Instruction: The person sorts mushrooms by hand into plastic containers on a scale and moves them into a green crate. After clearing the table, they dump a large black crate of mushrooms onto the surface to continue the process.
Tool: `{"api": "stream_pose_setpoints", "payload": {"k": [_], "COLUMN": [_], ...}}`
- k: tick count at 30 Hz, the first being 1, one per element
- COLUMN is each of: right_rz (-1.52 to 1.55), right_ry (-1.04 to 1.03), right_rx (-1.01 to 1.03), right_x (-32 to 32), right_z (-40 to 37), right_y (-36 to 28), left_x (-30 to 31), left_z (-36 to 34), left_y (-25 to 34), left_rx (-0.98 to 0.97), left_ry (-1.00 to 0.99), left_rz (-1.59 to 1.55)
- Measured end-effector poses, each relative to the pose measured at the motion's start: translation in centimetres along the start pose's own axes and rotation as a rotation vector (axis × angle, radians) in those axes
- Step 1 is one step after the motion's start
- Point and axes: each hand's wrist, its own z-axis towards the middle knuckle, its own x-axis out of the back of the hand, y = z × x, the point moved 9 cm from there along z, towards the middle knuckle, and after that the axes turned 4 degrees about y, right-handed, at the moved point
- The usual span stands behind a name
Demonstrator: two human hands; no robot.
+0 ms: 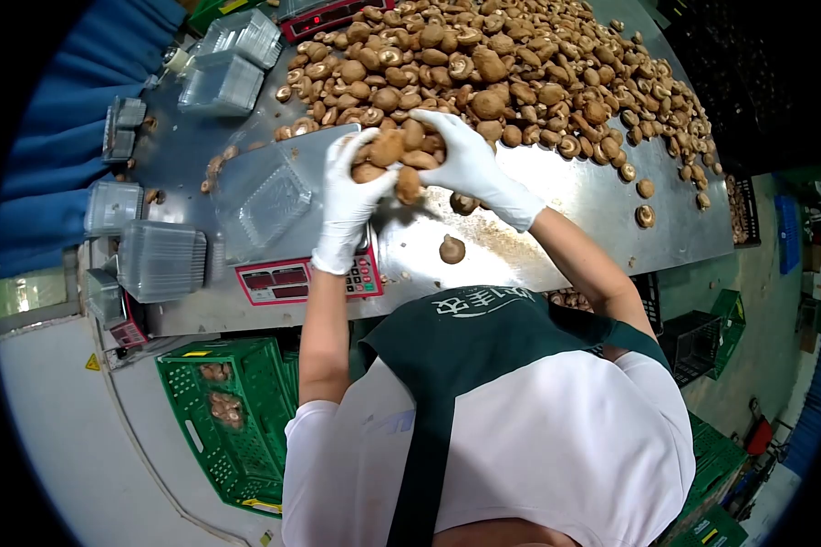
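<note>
Between my two white-gloved hands is a cluster of brown shiitake mushrooms (389, 148). My left hand (348, 196) curls around its left side, over the right part of a red digital scale (272, 283). On the right side my right hand (472, 162) grips the cluster with bent fingers and thumb. One mushroom hangs low between the hands, its edges blurred. A clear plastic tray (274, 208) rests on the scale's plate, left of my left hand. Below my hands a single mushroom (452, 249) lies on the metal table (520, 260).
A large mushroom pile (556, 77) spreads over the table's far side. Stacks of clear trays (161, 260) line the left edge. Another scale (324, 18) stands at the back. A green crate (233, 465) holding packed mushrooms sits below left, and a black crate (689, 342) sits right.
</note>
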Motion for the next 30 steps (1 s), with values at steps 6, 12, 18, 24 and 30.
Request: {"api": "stream_pose_setpoints", "payload": {"k": [6, 12, 18, 24, 30], "right_rz": [0.022, -0.095, -0.234, -0.012, -0.699], "right_ry": [-0.050, -0.235, -0.364, -0.182, -0.184], "right_rx": [0.116, 0.096, 0.220, -0.038, -0.351], "right_x": [-7.7, -18.1, -19.4, -10.0, -3.3], "right_z": [6.4, 8.1, 6.3, 4.0, -4.7], "right_y": [-8.1, -10.9, -12.1, -5.4, 9.2], "left_x": [12.5, 20.4, 18.9, 21.2, 28.3], "left_z": [1.2, 1.4, -0.4, -0.5, -2.1], "left_y": [0.8, -5.6, -7.7, -2.3, -5.2], "left_rx": [0.037, -0.085, -0.017, -0.094, -0.066], "left_ry": [0.141, 0.084, -0.102, 0.011, 0.533], "left_rz": [0.054, 0.462, 0.736, 0.741, 0.500]}}
